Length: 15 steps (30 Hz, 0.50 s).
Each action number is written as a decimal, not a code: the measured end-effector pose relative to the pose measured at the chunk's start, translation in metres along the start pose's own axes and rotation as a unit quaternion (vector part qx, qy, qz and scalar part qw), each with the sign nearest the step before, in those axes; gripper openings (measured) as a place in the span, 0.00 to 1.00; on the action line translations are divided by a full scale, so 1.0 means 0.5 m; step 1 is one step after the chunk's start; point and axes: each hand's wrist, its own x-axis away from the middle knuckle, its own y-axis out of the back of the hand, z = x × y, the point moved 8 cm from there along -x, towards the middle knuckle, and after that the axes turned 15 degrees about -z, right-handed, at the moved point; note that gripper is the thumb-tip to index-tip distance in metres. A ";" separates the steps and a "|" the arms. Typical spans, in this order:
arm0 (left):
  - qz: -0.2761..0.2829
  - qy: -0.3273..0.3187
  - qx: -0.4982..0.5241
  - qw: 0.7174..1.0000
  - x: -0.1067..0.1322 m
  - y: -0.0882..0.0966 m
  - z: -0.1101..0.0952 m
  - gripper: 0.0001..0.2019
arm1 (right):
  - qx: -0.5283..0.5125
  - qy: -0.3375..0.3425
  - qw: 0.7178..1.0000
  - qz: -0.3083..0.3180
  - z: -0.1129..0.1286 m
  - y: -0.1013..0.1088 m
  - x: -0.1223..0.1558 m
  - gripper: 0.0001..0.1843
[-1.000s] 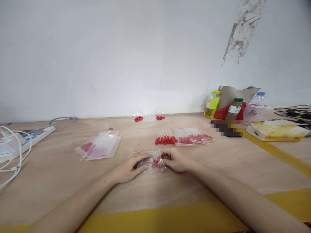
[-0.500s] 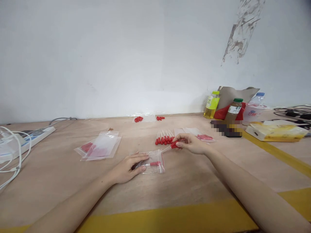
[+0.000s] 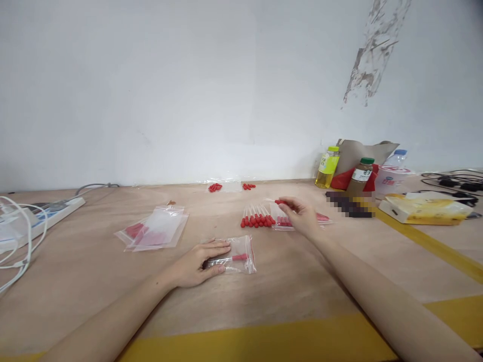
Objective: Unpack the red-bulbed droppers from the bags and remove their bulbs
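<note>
Red rubber bulbs all over this one. Your left hand [image 3: 198, 262] is low on the tabletop [image 3: 287, 286], and its grip is closed on the left end of a clear bag [image 3: 244, 245]. The fingers are on top and the thumb is at the near edge, so the bag lies flat and pinned. Inside it there's one bagged dropper [image 3: 236, 257], with its red bulb toward the right end.

Your right hand [image 3: 302, 216] is further back and to the right, well apart from the bag and lifted a little off the wood. Its grip is pinched on a single dropper [image 3: 279, 202] at the red bulb, and the thin clear tip pokes out to the left.

Just left of that hand is a row of droppers [image 3: 257, 218] lying side by side with the bulbs toward you. Under and behind the hand are a few filled bags [image 3: 282, 222], which the hand partly hides, so I can't count them.

Off to the left is a stack of bags [image 3: 156, 226], with some red showing through. Back by the wall are two little heaps of loose bulbs [image 3: 215, 187]. On the far right you've got a yellow bottle [image 3: 328, 162], a brown bottle [image 3: 361, 173] with a green cap, and a tissue pack [image 3: 426, 208]. On the far left are a power strip [image 3: 56, 211] and white cables [image 3: 22, 236]. A strip of yellow tape [image 3: 264, 342] runs along the near edge.
</note>
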 end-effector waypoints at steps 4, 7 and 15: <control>-0.002 0.002 -0.007 1.000 0.000 0.000 -0.001 0.23 | 0.088 0.120 0.987 0.057 0.018 -0.058 0.042 0.12; -0.002 -0.001 -0.007 1.000 0.000 0.001 -0.003 0.23 | 0.115 0.138 0.978 0.103 0.017 -0.089 0.058 0.12; -0.004 0.012 -0.007 1.000 -0.002 0.001 -0.002 0.23 | 0.158 0.168 0.956 0.182 0.022 -0.114 0.066 0.12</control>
